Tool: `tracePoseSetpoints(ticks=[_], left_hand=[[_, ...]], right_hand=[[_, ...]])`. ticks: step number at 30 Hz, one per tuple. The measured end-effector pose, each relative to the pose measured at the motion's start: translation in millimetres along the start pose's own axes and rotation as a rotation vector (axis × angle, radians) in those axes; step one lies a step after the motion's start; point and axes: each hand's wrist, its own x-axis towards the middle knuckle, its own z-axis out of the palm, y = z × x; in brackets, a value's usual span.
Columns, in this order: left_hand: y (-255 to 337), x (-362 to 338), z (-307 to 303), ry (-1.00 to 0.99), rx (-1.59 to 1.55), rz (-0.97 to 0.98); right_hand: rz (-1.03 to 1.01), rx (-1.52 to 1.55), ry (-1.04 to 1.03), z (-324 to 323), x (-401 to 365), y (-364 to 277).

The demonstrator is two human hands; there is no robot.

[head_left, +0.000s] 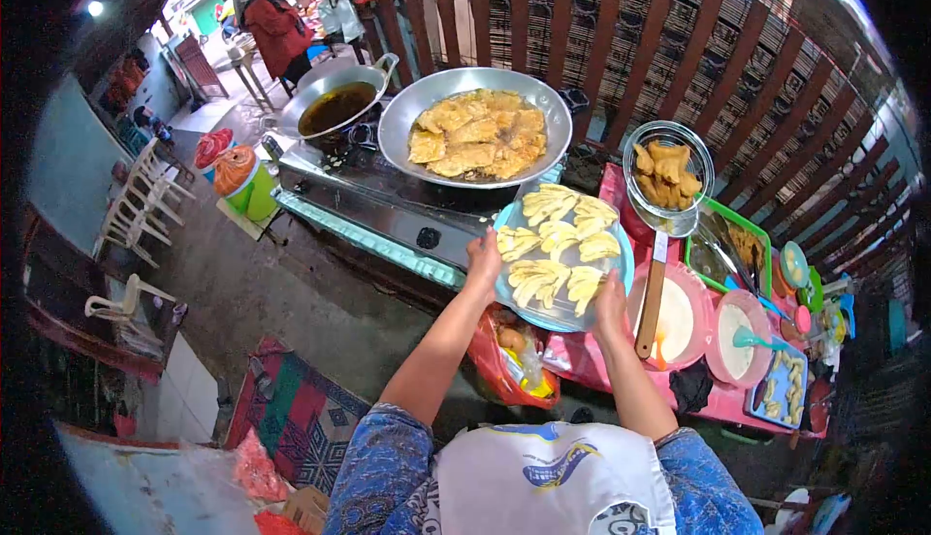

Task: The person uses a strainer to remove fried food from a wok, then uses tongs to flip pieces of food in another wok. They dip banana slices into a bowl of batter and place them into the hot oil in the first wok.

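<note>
Between the black stove (pixel 388 210) and the pink table (pixel 572 351), the person held a round light-blue plate (pixel 626 263) with both hands. The left hand (pixel 483 261) was closed on its left edge, and the right hand (pixel 610 304) gripped the lower right edge; how the fingers were placed underneath, I could not tell. On the plate lay several groups of pale yellow slices (pixel 538 281), spread like small fans, which looked like cut banana. As I judged it, the step in hand was the carrying or steadying of this loaded plate, and the slices seemed not yet coated. The plate was just beside the wide pan (pixel 393 137), where golden pieces (pixel 475 132) lay in oil, and near the pink basin (pixel 706 314) of white batter (pixel 676 329), over which a wooden-handled tool (pixel 652 310) lay. Any next move, in my opinion, called for a level plate and a firm hold on both sides, because the slices appeared loose and could slide off. Before one hand could be freed, some support under the plate seemed necessary.
</note>
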Motion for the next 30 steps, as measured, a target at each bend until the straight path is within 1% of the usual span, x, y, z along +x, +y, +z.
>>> tracePoseSetpoints(ticks=[2,3,4,5,6,7,8,9,10,11,12,13,15,16,18,20,21,24,25,26,28,30], left_hand=[[0.3,-3.2,-6.9,-0.001,0.033,0.019],[2.5,-6.8,-11.7,0.016,0.082,0.012],[3.4,-11.0,-13.2,0.032,0.131,0.005],[13.4,-28.7,-6.1,0.158,0.182,0.080],[16.2,-36.8,-4.2,0.149,0.187,0.076],[17.9,-42.8,-4.0,0.114,0.140,0.089],[18.5,-45.0,-4.3,0.078,0.093,0.102],[9.0,-28.3,-10.3,-0.026,0.021,0.073],[-4.8,-15.7,-12.4,-0.039,0.027,0.069],[1.4,-24.0,-9.1,0.007,0.040,0.118],[11.1,-35.4,-3.9,0.054,0.051,0.168],[28.5,-54.5,3.4,0.071,0.034,0.139],[17.3,-37.3,-0.5,0.048,0.036,0.137],[10.4,-28.0,-3.8,0.037,0.037,0.138],[14.6,-30.9,-4.5,0.037,0.052,0.159],[17.8,-36.2,-1.0,0.172,0.106,0.180],[33.4,-53.9,3.2,0.191,0.158,0.162],[25.7,-47.0,3.4,0.218,0.166,0.180],[12.9,-29.6,-3.4,0.141,0.151,0.176],[16.7,-35.9,-2.5,0.144,0.149,0.178],[21.8,-50.3,0.3,0.214,0.178,0.165],[19.4,-53.8,-3.6,0.207,0.182,0.157]], right_hand=[[-0.024,0.133,-0.130,1.9,-11.7,-5.8],[-0.006,0.139,-0.065,4.9,-15.1,-4.3],[-0.001,0.139,-0.058,5.5,-16.9,-3.9],[0.008,0.153,-0.072,5.0,-17.9,-4.2],[0.016,0.168,-0.084,2.7,-18.5,-3.7],[0.014,0.123,-0.140,-2.0,-12.4,6.3],[0.018,0.125,-0.126,-2.4,-9.9,10.3],[0.035,0.044,-0.062,-0.5,-8.5,10.6],[0.053,-0.037,0.002,0.8,-6.3,10.5],[0.092,-0.032,-0.064,-3.2,-13.4,-3.8],[0.094,-0.031,-0.052,-5.0,-11.4,-2.5],[0.099,-0.054,-0.092,-5.8,-8.4,0.5],[0.098,-0.083,-0.177,-10.5,-6.7,-0.3],[0.098,-0.083,-0.176,-13.8,-8.6,-2.8],[0.104,-0.087,-0.234,-16.5,-15.1,-11.9],[0.097,-0.114,-0.251,-15.7,-20.4,-19.8],[0.092,-0.141,-0.254,-15.9,-21.4,-21.1],[0.054,-0.123,-0.265,-16.2,-15.6,-12.2],[0.084,-0.077,-0.302,-17.9,-16.0,-12.6],[0.081,-0.078,-0.305,-18.7,-17.5,-13.2],[0.028,-0.053,-0.301,-20.4,-21.2,-12.6],[-0.005,-0.098,-0.289,-21.7,-24.4,-10.8]])
